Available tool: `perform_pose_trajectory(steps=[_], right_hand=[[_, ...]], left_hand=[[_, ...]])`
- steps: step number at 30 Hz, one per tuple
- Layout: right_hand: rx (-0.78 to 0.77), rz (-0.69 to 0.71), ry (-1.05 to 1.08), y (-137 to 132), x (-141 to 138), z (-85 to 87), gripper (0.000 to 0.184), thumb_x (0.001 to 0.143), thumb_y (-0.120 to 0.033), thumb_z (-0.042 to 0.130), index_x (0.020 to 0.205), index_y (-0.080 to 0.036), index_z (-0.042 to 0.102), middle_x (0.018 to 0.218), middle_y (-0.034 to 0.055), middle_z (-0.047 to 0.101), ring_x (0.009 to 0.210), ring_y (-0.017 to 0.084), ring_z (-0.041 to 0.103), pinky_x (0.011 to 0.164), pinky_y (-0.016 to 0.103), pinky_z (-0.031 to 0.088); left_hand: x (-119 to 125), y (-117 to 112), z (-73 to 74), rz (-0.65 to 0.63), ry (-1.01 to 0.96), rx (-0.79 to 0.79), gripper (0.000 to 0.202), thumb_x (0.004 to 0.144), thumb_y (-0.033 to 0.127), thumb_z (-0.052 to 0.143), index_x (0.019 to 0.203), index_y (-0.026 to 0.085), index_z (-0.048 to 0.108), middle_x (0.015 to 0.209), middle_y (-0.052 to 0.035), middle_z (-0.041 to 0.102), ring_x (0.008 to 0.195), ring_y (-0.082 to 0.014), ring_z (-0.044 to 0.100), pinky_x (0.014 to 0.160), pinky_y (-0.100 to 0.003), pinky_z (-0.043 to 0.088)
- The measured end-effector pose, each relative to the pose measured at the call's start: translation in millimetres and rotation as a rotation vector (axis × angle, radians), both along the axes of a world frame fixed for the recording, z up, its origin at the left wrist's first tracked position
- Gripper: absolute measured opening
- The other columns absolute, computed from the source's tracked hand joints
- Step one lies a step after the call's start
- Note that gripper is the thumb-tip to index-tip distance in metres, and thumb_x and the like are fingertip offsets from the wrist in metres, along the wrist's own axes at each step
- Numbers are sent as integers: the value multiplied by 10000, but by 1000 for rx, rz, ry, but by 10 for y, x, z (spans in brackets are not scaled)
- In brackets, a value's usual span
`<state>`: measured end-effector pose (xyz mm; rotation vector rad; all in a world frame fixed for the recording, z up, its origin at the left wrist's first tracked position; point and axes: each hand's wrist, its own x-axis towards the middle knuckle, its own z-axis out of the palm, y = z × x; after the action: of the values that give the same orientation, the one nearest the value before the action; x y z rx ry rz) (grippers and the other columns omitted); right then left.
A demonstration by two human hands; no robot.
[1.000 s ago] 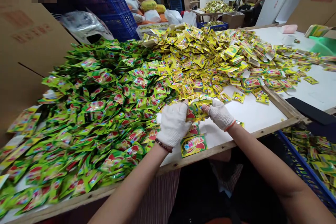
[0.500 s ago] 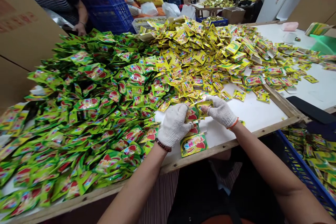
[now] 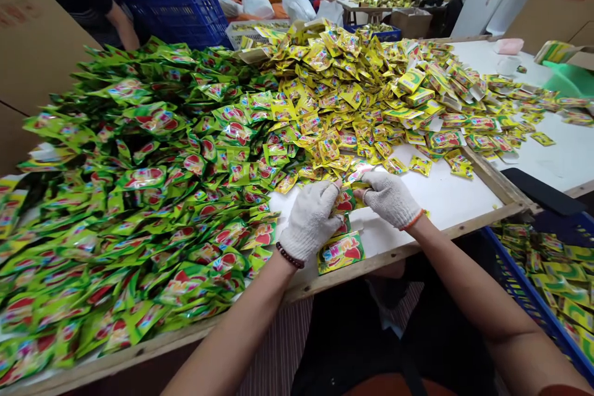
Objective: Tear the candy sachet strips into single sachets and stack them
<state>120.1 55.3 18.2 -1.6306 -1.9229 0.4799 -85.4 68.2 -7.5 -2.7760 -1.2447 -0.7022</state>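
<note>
The bench (image 3: 464,204) carried one green packet heap (image 3: 153,179), one yellow heap (image 3: 352,83). Present were one left hand (image 3: 310,219), one right hand (image 3: 391,199).

green packets (image 3: 153,179) and yellow packets (image 3: 343,93) crowd white tabletop (image 3: 464,198)

a heap of green packets covers the left side of the tabletop, running into a dense mound of yellow ones at the centre. a flat printed pack (image 3: 342,253) lies near the wooden rim (image 3: 394,255) at the front, and several loose yellow packets rest on the white surface. a wooden strip (image 3: 494,179) cuts across at right; beyond it sit more yellow packets, a white cup (image 3: 508,65), a pink item (image 3: 509,46) and a green container (image 3: 570,80).
</note>
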Motion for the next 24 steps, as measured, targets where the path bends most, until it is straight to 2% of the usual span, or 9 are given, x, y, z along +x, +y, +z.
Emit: perform_pose_trajectory(steps=[3, 7, 9, 12, 14, 16, 21, 23, 24], right_hand=[[-114, 79, 182, 7, 29, -4, 155, 805, -254, 645, 679, -187, 585, 620, -14, 572, 618, 134, 518, 584, 251, 376], [-128, 15, 309, -34, 20, -35, 222, 778, -227, 628, 601, -197, 497, 534, -47, 501, 509, 99, 495, 498, 225, 369], [-92, 0, 307, -57, -31, -36, 172, 741, -155, 602, 596, -193, 520, 524, -51, 508, 497, 91, 507, 482, 208, 377], [-261, 7, 417, -85, -100, -3, 119, 753, -122, 542, 698, -186, 626, 484, -54, 535, 439, 91, 522, 437, 193, 391], [-438, 2, 549, -116, -111, 25, 149, 803, -190, 559, 888, -178, 681, 449, -57, 552, 386, 98, 518, 387, 187, 378], [-573, 43, 672, -172, -102, 39, 254, 832, -297, 600, 1042, -165, 656, 433, -55, 568, 353, 100, 513, 352, 175, 360], [-823, 336, 856, -337, -69, 25, 355, 778, -492, 701, 890, -170, 601, 499, -45, 601, 358, 89, 541, 347, 164, 379], [-870, 366, 811, -333, -23, 39, 352, 770, -494, 713, 862, -170, 611, 579, -23, 646, 375, 83, 552, 353, 169, 388], [-855, 325, 757, -302, 16, 50, 327, 775, -475, 711, 844, -168, 621, 614, -9, 666, 382, 82, 553, 351, 172, 384]], left_hand=[[-29, 0, -17, -19, -22, -12, 611, 745, 214, 658, 1339, 140, 536, 1183, -156, 643, 1090, -315, 579, 954, -458, 480], [-12, -13, -2, -29, -9, -8, 626, 738, 206, 644, 1349, 128, 535, 1171, -161, 645, 1072, -319, 584, 930, -457, 488], [14, -26, 7, -42, 1, -25, 633, 729, 192, 635, 1352, 142, 534, 1171, -152, 648, 1068, -310, 588, 925, -448, 489], [19, -23, -5, -22, -24, -41, 630, 730, 198, 638, 1350, 160, 535, 1198, -146, 643, 1086, -309, 585, 956, -459, 481], [-3, -10, -17, 7, -62, -52, 605, 744, 228, 644, 1335, 150, 546, 1199, -151, 642, 1096, -314, 583, 971, -466, 480], [-26, -12, -11, 6, -101, -74, 581, 746, 238, 643, 1314, 143, 563, 1181, -148, 648, 1102, -308, 587, 974, -450, 486], [-65, -194, 75, -66, -130, -178, 568, 713, 193, 613, 1280, 183, 595, 1164, -111, 662, 1089, -267, 605, 937, -375, 507], [-85, -306, 95, -33, -84, -225, 532, 699, 193, 618, 1230, 204, 623, 1100, -92, 680, 1026, -258, 623, 882, -359, 517], [-96, -356, 99, -9, -51, -240, 512, 694, 203, 632, 1206, 212, 633, 1076, -87, 686, 999, -259, 628, 857, -359, 518]])
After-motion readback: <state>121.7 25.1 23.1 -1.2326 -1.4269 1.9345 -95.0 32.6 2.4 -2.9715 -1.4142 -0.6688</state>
